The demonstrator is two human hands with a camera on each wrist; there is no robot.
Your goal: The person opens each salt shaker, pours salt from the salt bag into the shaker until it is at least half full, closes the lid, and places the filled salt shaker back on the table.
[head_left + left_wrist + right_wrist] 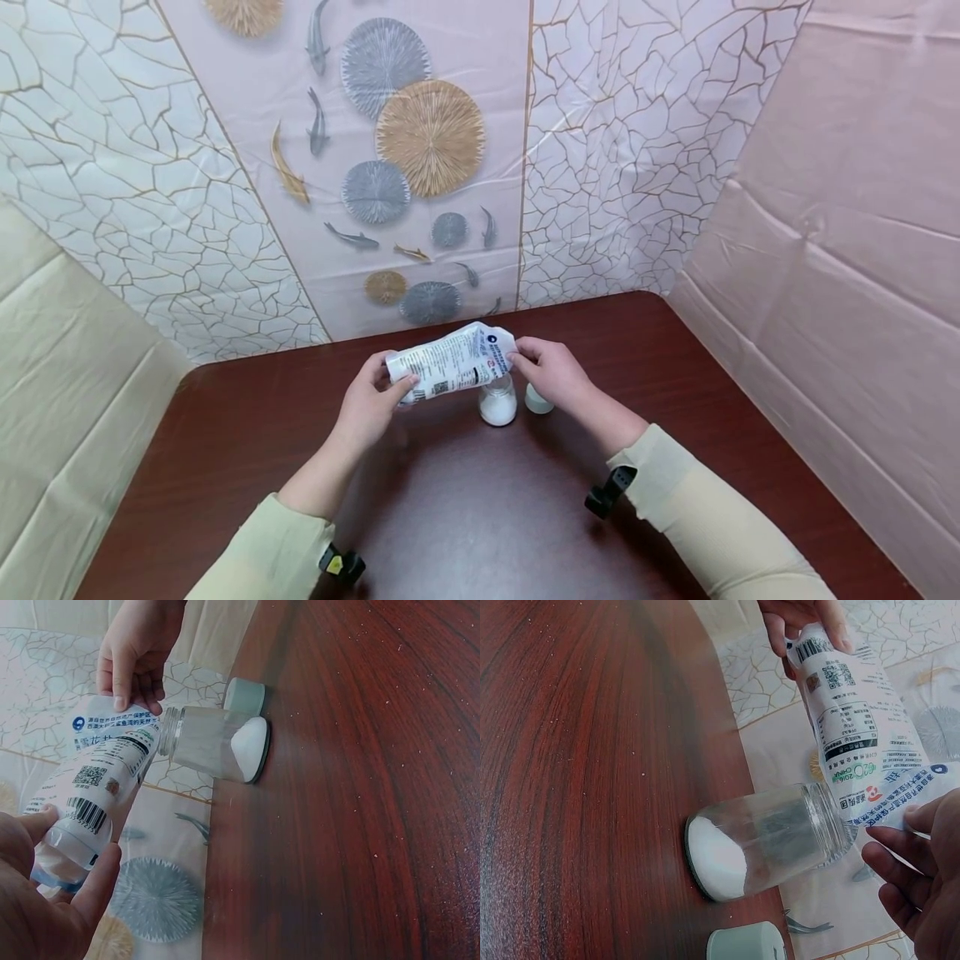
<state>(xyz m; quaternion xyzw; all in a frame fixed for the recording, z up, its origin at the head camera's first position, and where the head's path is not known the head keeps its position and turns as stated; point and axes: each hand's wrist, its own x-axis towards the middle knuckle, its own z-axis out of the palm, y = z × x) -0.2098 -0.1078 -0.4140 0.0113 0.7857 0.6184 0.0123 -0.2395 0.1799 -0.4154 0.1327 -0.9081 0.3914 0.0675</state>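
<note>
A white printed salt bag (442, 362) is held tilted above a glass jar (498, 407), its mouth end at the jar's rim. My left hand (369, 406) grips the bag's bottom end, thumb on the near side. With thumb and fingers, my right hand (557, 372) pinches the bag's mouth end. White granular salt (716, 859) lies heaped to one side in the bottom of the jar, which stands upright on the table. The right wrist view shows the jar's threaded neck (823, 823) against the bag. Whether salt is flowing is hard to see.
A pale green lid (537, 400) sits on the dark red-brown table (300, 450), just right of the jar. Small white specks dot the tabletop in the wrist views. Behind the table's far edge hangs a patterned cloth (450, 250), with plain cloth (840, 217) on the right.
</note>
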